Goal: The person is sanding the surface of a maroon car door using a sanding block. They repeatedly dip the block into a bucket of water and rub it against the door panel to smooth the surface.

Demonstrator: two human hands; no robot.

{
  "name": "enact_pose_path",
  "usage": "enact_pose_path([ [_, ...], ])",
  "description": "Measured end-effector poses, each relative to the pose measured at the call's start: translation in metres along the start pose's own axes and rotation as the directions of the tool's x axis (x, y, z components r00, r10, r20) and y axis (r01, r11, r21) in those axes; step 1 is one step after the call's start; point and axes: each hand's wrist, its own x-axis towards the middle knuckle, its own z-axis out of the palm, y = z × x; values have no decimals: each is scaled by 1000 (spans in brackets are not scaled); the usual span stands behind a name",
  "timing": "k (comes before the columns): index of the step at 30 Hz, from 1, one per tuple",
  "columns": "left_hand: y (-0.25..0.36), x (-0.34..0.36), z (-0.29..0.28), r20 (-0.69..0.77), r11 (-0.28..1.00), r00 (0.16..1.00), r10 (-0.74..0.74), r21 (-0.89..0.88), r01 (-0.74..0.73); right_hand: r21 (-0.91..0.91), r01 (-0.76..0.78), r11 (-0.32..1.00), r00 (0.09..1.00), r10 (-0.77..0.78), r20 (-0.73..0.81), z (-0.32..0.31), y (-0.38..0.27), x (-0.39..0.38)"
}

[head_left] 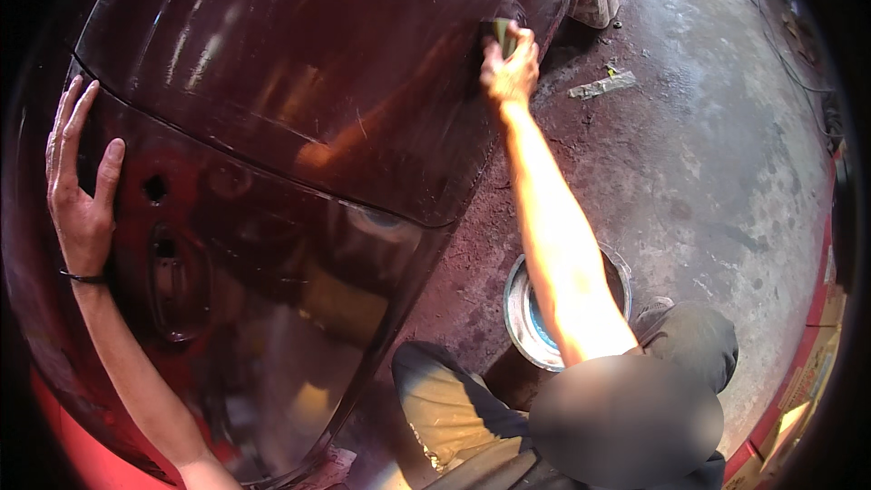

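Observation:
A dark red car side [272,63] curves across the left and middle of the view, its glossy paint marked with pale streaks. My left hand [80,172] lies open near the panel seam at far left, fingers spread on the bodywork. A door-handle recess [180,286] and a diamond-shaped hole [156,189] are just right of that wrist. Reaching far forward, my right hand [513,68] grips a small dark and yellow-green sanding block [502,34] against the lower part of the panel. The block's underside is hidden.
A round metal bucket [519,308] with something blue inside stands under my right forearm. My bent knees [445,399] are beside it. A crumpled strip [602,85] lies on the stained concrete floor [689,154]. A thin cable [771,41] and boxes [803,381] line the right edge.

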Motion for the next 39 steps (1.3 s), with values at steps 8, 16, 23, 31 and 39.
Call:
enact_pose_path([
  [8,3,-2,-7,28,992,1000,1,126,-5,373,289,882,952,-305,-17,-8,-56,-194],
  [16,6,3,2,15,997,1000,-22,71,20,150,148,978,988,-139,-70,15,-16,34],
  [23,9,-1,-6,69,993,997,-36,111,28,322,462,826,885,-451,-115,-1,-82,-101],
  [31,14,1,-4,45,995,997,-56,83,52,199,518,832,855,-498,-144,13,-92,13],
  [39,11,-4,-7,61,992,996,-61,116,54,422,475,772,874,-471,-120,4,-85,-81],
])
